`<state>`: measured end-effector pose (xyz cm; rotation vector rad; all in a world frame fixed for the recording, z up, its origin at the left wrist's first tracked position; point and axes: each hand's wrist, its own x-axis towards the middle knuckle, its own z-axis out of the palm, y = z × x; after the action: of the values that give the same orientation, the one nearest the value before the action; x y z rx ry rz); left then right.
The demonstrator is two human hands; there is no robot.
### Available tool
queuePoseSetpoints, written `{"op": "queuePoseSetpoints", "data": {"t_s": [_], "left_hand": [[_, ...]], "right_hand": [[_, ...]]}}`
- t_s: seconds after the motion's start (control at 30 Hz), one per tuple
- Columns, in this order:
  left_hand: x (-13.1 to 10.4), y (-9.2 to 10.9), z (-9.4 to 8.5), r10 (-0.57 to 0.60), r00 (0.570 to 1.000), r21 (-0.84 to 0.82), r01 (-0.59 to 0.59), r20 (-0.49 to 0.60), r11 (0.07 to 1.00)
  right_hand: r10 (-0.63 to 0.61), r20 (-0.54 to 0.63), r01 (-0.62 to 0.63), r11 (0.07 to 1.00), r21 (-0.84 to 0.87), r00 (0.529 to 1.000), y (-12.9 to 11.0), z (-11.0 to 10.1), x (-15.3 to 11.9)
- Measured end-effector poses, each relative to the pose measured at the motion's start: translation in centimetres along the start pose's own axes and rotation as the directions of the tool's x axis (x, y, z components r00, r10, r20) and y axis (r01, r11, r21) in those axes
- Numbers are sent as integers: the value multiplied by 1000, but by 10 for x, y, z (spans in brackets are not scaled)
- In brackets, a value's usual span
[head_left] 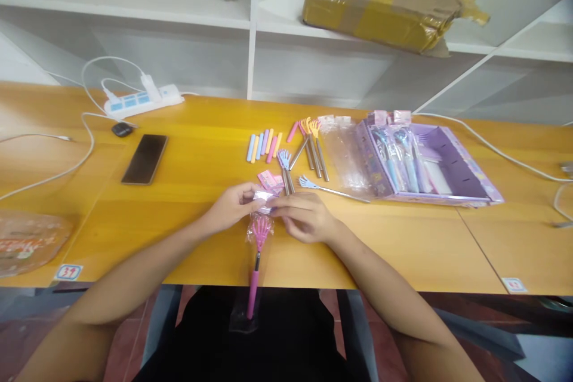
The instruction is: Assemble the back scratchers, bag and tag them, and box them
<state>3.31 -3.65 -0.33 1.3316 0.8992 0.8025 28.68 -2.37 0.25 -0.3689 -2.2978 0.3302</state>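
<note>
Both my left hand [235, 208] and my right hand [308, 215] pinch a small card at the top of a clear plastic bag [244, 322]. Inside the bag lies a pink back scratcher [256, 268], hand-shaped head up, its handle reaching past the table's front edge. Beyond my fingers are loose pink cards [270, 180] and blue scratcher heads on metal rods [285, 161]. A single blue-headed rod [333, 189] lies to the right of them. Pink and orange heads on rods [314, 131] sit further back, beside a row of coloured handle sleeves [264, 146].
Flat clear bags [344, 155] lie left of a purple display box [452, 196] holding several packed back scratchers. A phone [144, 159], a power strip [147, 101] with cables and an orange-printed plastic bag [31, 242] are leftward. A taped carton [380, 9] rests on the shelf.
</note>
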Motion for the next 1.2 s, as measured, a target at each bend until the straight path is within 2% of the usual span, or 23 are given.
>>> {"op": "queuePoseSetpoints", "data": {"t_s": [0.47, 0.83, 1.2], "left_hand": [[0, -1, 3, -43, 998, -23, 44, 43, 999], [0, -1, 4, -32, 997, -17, 34, 71, 999], [0, -2, 2, -42, 996, -2, 42, 84, 999]], "right_hand": [[-98, -8, 98, 994, -50, 995, -5, -3, 4], [-78, 55, 83, 992, -96, 995, 0, -2, -4], [-108, 28, 110, 988, -104, 994, 1, -3, -4]]}}
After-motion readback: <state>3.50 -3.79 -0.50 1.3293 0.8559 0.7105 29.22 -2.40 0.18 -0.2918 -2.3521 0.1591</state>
